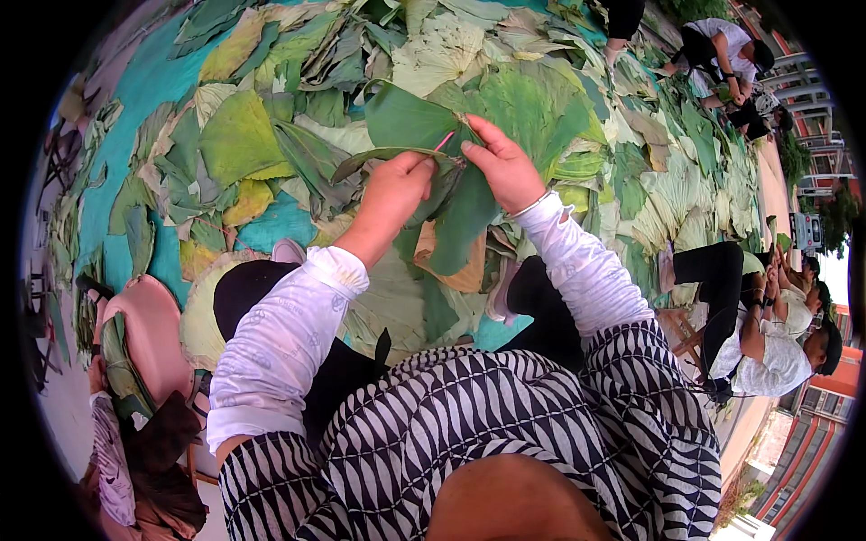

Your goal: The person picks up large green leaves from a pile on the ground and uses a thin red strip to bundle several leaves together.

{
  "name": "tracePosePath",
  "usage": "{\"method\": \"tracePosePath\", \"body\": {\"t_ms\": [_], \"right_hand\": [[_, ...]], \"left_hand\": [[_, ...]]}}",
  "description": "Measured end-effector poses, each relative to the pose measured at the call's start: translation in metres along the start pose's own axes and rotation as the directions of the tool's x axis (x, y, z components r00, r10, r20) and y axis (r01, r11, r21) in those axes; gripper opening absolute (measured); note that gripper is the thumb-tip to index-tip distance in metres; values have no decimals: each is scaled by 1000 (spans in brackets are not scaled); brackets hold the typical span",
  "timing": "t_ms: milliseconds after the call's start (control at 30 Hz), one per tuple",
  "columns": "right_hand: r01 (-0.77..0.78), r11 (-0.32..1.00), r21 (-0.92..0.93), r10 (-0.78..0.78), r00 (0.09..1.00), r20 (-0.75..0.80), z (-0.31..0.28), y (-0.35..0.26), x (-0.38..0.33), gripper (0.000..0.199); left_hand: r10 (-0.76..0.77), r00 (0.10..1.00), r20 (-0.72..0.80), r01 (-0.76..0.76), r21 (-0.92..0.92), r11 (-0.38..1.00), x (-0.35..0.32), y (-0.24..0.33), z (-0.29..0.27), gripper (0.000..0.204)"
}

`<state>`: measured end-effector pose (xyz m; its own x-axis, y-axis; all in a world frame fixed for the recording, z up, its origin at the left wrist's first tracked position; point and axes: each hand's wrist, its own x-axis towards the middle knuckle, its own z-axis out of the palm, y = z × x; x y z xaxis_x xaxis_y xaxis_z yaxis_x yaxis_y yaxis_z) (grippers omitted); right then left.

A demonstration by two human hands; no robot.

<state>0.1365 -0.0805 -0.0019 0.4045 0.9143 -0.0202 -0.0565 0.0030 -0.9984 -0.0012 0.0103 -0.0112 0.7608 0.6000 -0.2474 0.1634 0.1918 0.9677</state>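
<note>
A large green lotus leaf (406, 113) is held up in front of me, its blade folded and part of it hanging down between my wrists. My left hand (392, 194) is closed in a pinch at its near left edge. My right hand (507, 169) pinches the leaf near its centre, thumb and forefinger pressed together. Between the two hands shows a thin pink strip (444, 141); whether it is a tool or a string I cannot tell. Beneath lie many loose lotus leaves, among them a yellow-green leaf (239, 135).
Leaves cover a teal ground sheet (153, 77) ahead and to both sides. At the left stands a pink plastic chair (155, 338) next to a seated person. Other people sit or crouch at the right, one in a white shirt (729, 45). My knees flank the leaf.
</note>
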Motion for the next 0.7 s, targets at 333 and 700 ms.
{"method": "tracePosePath", "body": {"t_ms": [333,700], "right_hand": [[-154,987,-56,145,979,-141,-44,14,32,32],[-653,211,-727,600,674,-431,-118,280,-72,47]], "left_hand": [[-5,994,-108,-5,-99,995,-1,15,-26,14],[16,943,-333,-140,-352,925,-13,17,-84,11]]}}
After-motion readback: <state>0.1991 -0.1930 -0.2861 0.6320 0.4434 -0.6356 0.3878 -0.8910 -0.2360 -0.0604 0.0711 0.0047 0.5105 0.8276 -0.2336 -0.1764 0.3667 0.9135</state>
